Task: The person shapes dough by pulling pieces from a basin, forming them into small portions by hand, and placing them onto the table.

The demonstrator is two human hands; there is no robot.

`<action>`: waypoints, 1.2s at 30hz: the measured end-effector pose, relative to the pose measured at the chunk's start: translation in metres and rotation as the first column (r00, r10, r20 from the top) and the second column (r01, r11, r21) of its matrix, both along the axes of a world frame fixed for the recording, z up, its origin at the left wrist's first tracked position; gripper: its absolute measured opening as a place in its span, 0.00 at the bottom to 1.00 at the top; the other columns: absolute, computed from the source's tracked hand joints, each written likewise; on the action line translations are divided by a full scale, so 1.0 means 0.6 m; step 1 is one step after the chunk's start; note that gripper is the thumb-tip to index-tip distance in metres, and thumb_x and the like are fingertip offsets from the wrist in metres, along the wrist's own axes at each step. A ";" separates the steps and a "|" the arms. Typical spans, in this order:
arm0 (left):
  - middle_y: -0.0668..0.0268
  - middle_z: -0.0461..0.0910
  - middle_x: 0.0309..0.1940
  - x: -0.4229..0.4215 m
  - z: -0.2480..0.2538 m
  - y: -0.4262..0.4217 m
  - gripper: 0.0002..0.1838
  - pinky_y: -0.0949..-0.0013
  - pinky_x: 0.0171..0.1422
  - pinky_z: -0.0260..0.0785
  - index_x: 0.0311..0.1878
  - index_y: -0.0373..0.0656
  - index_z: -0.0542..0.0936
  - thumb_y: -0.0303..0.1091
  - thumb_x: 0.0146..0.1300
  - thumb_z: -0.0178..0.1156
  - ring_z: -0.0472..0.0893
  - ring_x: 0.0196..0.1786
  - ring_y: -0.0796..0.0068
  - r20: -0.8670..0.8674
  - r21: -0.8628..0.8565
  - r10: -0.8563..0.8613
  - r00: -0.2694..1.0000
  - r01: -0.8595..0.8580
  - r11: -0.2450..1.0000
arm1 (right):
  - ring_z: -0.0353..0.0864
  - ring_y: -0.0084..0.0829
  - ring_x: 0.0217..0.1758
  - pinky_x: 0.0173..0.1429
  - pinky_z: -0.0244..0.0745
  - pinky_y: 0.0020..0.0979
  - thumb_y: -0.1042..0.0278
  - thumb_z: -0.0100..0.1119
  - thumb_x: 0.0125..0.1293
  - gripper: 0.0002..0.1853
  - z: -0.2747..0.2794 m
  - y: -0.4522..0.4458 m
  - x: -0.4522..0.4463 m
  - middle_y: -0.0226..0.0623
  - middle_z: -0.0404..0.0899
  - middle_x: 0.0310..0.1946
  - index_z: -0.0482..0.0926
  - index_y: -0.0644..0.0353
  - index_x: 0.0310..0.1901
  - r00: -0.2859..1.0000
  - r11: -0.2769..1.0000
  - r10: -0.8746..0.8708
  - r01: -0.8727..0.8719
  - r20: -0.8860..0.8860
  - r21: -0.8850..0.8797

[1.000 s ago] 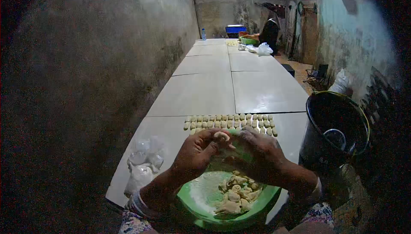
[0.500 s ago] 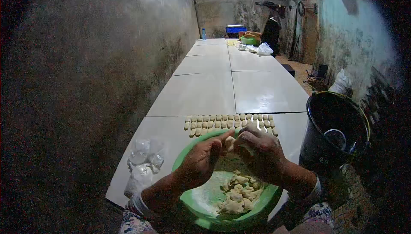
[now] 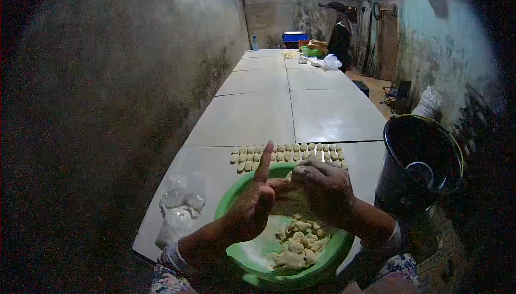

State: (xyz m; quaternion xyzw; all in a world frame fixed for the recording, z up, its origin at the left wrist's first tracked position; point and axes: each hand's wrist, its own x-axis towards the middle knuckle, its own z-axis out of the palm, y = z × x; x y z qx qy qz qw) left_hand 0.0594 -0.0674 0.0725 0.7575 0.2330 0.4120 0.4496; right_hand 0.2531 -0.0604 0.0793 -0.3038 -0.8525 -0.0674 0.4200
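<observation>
Over a green basin my two hands meet at a small piece of dough, mostly hidden by the fingers. Curled fingers of my right hand close round it. My left hand has its index finger pointing up, and its other fingers reach across to the dough and the right hand. Torn lumps of dough lie in the basin beside white flour. Just beyond the rim, several small dough pieces sit in rows on the white table.
A clear plastic bag of white powder lies left of the basin. At the right edge stands a large black bucket. Far down the table are white bags, a green basin, a blue crate and a person in dark clothes.
My left index finger has lifted away from the dough and now points up. The right hand stays nearly in place, and the dough shows less between the fingers.
</observation>
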 end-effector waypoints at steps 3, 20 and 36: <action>0.53 0.75 0.53 0.002 -0.003 0.005 0.30 0.65 0.65 0.60 0.65 0.35 0.62 0.50 0.70 0.42 0.73 0.57 0.68 -0.003 -0.042 0.023 1.000 -0.023 0.999 | 0.79 0.48 0.33 0.38 0.75 0.41 0.69 0.63 0.47 0.17 -0.003 0.005 0.004 0.43 0.77 0.37 0.73 0.61 0.40 0.996 1.000 -0.007 0.006 -0.088 -0.005; 0.62 0.79 0.47 -0.004 -0.006 0.022 0.21 0.68 0.56 0.69 0.56 0.36 0.74 0.42 0.68 0.52 0.77 0.47 0.74 0.044 -0.220 -0.078 0.996 0.086 0.972 | 0.75 0.42 0.30 0.34 0.70 0.41 0.66 0.65 0.54 0.09 0.016 -0.006 -0.006 0.36 0.72 0.27 0.74 0.56 0.33 0.965 0.974 0.224 -0.225 -0.137 0.010; 0.64 0.76 0.52 -0.010 0.000 0.021 0.24 0.69 0.60 0.66 0.59 0.35 0.71 0.44 0.67 0.53 0.74 0.53 0.76 0.103 -0.460 -0.102 0.990 0.138 0.877 | 0.74 0.45 0.50 0.56 0.66 0.45 0.72 0.59 0.50 0.22 -0.001 -0.006 0.000 0.38 0.76 0.44 0.75 0.54 0.50 0.977 0.974 0.210 -0.208 -0.020 0.090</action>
